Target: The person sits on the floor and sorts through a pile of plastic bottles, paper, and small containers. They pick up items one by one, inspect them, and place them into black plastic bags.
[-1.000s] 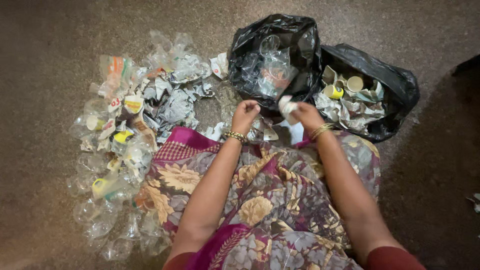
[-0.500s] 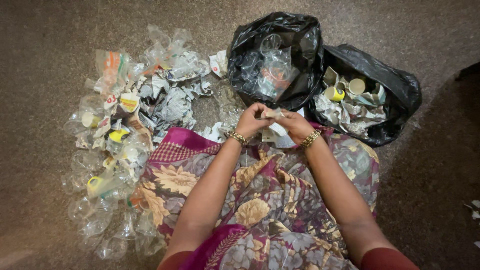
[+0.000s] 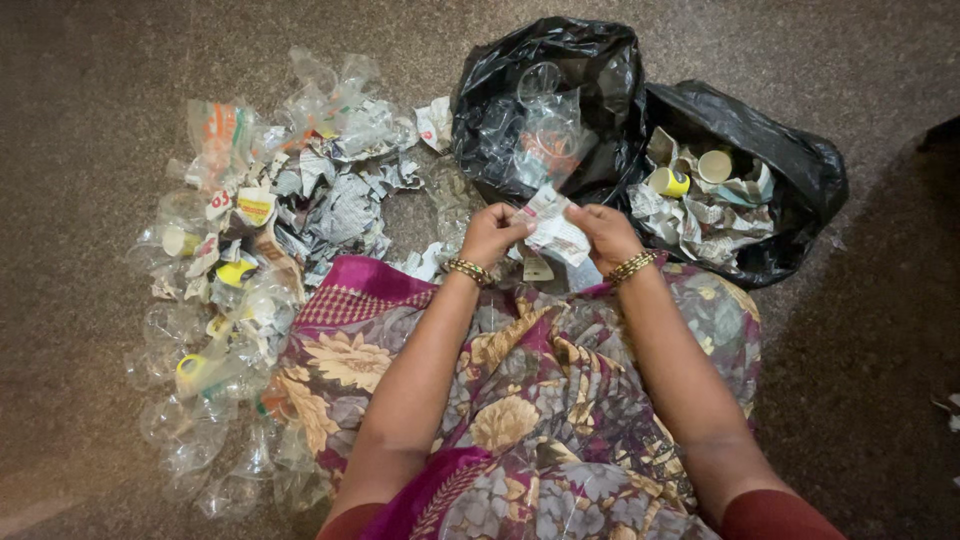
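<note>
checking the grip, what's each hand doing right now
Left hand: closed, fingers pinching the left edge of the crumpled paper.
Right hand: closed, pinching the right side of the same paper.

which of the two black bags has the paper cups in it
The right black bag, nearest the right hand. It holds paper cups and crumpled paper, while the left black bag holds only clear plastic.

Gold bangles (image 3: pixel 468 270) on both wrists, short maroon sleeves (image 3: pixel 778 516), magenta floral sari (image 3: pixel 520 390)
</note>
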